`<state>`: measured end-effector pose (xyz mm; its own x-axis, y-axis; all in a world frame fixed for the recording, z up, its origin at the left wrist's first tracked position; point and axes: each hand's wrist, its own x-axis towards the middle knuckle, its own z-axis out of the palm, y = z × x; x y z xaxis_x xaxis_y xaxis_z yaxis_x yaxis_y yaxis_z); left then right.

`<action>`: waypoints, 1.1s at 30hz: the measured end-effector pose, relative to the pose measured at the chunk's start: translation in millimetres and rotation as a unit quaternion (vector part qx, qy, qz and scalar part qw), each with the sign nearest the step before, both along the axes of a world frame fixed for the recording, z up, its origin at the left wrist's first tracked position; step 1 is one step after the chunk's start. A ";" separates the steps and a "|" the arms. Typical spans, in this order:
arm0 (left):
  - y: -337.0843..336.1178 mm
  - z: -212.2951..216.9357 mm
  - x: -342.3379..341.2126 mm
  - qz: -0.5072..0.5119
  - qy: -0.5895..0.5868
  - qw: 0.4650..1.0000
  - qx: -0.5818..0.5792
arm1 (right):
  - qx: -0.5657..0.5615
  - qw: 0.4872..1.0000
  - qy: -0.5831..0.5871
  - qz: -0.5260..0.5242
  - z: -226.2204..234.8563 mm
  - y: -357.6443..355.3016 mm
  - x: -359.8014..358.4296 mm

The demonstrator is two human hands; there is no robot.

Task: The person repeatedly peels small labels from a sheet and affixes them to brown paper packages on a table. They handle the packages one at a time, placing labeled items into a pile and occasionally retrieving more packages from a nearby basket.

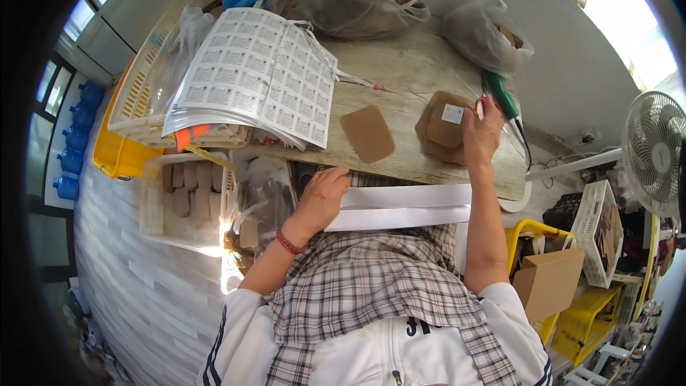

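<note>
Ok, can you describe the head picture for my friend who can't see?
A person's right hand is by stacked brown pads topped with a white label. The left hand is near the table's edge. Printed sheets lie left.

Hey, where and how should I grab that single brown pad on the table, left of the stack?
Probably pinch its two long sides, coming from above and your own side. The brown pad lies flat, looks thin, and has its near end close to the front edge of the table. The stack of pads sits apart on its right, leaving room.
</note>
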<state>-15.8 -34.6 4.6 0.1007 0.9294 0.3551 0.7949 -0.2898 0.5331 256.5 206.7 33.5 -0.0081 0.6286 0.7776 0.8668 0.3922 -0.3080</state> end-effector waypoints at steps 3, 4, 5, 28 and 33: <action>-14.4 7.6 -10.2 0.042 -0.035 0.997 -0.055 | -0.092 0.977 0.000 0.195 20.7 -46.2 -9.4; -16.6 13.9 -10.8 0.041 -0.040 0.998 -0.009 | -0.193 0.934 -0.021 0.298 15.6 -64.9 -6.4; -20.7 17.4 -13.2 0.038 -0.030 0.999 0.014 | -0.286 0.871 -0.041 0.397 10.0 -81.9 -4.4; -114.7 -87.3 -104.8 0.397 -0.426 0.813 -0.016 | -0.501 0.839 -0.127 0.172 -101.9 -191.6 261.9; -48.4 15.8 -93.3 0.349 -0.441 0.822 0.091 | -0.515 0.854 -0.030 0.063 -147.6 -228.1 299.7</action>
